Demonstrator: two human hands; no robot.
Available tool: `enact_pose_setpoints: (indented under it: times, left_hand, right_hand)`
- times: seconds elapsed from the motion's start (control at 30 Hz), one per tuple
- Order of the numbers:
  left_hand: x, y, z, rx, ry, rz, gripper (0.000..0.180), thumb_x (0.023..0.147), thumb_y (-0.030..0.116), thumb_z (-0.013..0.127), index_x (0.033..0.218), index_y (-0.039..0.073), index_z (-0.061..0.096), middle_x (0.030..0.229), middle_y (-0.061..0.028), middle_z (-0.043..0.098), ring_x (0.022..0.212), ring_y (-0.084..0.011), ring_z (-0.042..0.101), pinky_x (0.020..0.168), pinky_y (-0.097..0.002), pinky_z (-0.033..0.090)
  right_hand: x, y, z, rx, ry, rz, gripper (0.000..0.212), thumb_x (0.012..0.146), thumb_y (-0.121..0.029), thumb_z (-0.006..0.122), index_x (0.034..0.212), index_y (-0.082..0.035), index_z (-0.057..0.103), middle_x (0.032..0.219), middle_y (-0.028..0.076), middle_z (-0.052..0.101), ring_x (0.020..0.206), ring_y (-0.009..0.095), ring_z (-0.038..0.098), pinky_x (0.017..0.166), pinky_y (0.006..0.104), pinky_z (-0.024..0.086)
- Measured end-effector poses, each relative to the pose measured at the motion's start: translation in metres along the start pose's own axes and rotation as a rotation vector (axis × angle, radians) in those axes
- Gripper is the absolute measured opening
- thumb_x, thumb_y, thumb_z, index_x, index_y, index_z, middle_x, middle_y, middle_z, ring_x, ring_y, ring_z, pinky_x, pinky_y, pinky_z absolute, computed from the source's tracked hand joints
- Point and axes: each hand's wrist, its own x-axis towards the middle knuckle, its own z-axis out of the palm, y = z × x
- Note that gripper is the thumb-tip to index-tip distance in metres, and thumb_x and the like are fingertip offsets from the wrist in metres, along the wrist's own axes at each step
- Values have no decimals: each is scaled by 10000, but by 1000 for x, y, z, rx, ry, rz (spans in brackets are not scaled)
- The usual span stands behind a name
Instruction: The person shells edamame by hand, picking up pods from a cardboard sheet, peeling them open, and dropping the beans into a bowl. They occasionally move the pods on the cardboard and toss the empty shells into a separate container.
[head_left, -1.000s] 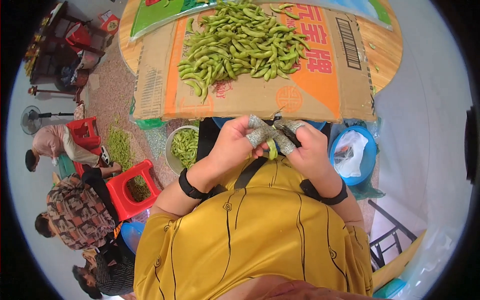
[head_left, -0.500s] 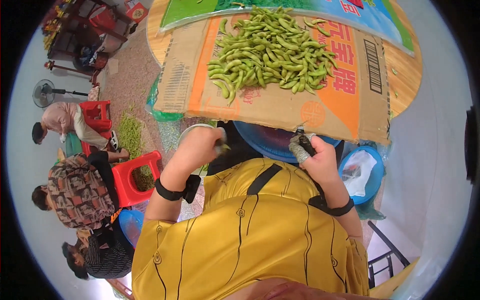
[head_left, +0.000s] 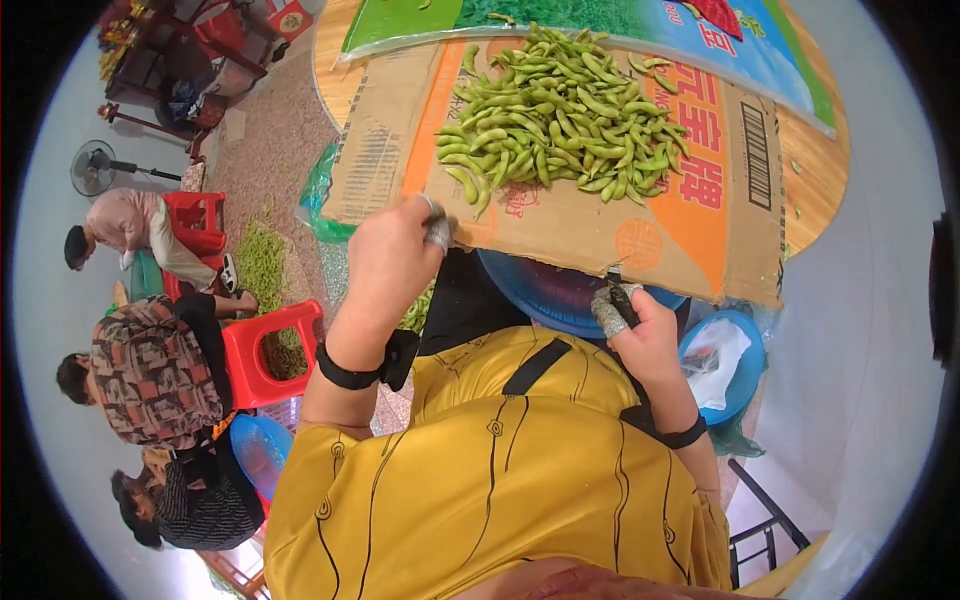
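Observation:
A heap of green soybean pods (head_left: 565, 120) lies on a flattened cardboard sheet (head_left: 540, 235) in front of me. My left hand (head_left: 392, 250) is closed at the sheet's near left edge, with grey wrapping on a finger. What its fingers hold, if anything, is hidden. My right hand (head_left: 645, 330) grips a small dark-handled tool (head_left: 622, 296) with a short metal tip, just below the sheet's near edge. A grey wrap covers its thumb or finger. Under the sheet sits a blue basin (head_left: 530, 297), partly covered by the cardboard.
A printed plastic bag (head_left: 600, 25) lies on the round wooden table (head_left: 815, 180). To the right stands a blue tub (head_left: 735, 395) with white plastic in it. On the left are red stools (head_left: 265, 350), pods on the floor (head_left: 262, 260), a fan (head_left: 95, 168) and several seated people.
My left hand has moved up and forward from below the sheet's edge to beside it. A green bit seen at its fingertips before no longer shows. My right hand still grips the tool.

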Motion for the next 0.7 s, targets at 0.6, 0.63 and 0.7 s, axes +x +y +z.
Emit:
enact_pose_setpoints:
  times: [0.6,0.63,0.7]
  left_hand:
    - [-12,28,30,-1122,-339,-25,216,890,25,525,1084,30,619,888,-33,634,718,-87,550,655,-248,476]
    - [-17,35,33,-1265,-490,-115,237,886,11,516,1105,34,605,894,-26,633,717,-80,548,656,-233,471]
    - [-23,51,37,-1405,-664,-224,275,882,5,523,1150,46,569,910,-19,633,733,-69,546,659,-214,460]
  right_hand:
    - [-1,-15,-7,310,-101,220,179,908,-106,551,1059,-11,547,745,24,607,533,56,515,477,203,419]
    - [-1,-17,-7,280,-142,181,166,910,-93,529,1052,-7,533,744,29,607,534,58,521,477,202,421]
    - [0,-22,-8,230,-203,127,135,900,-67,488,1016,-2,513,740,37,608,535,63,536,477,201,431]
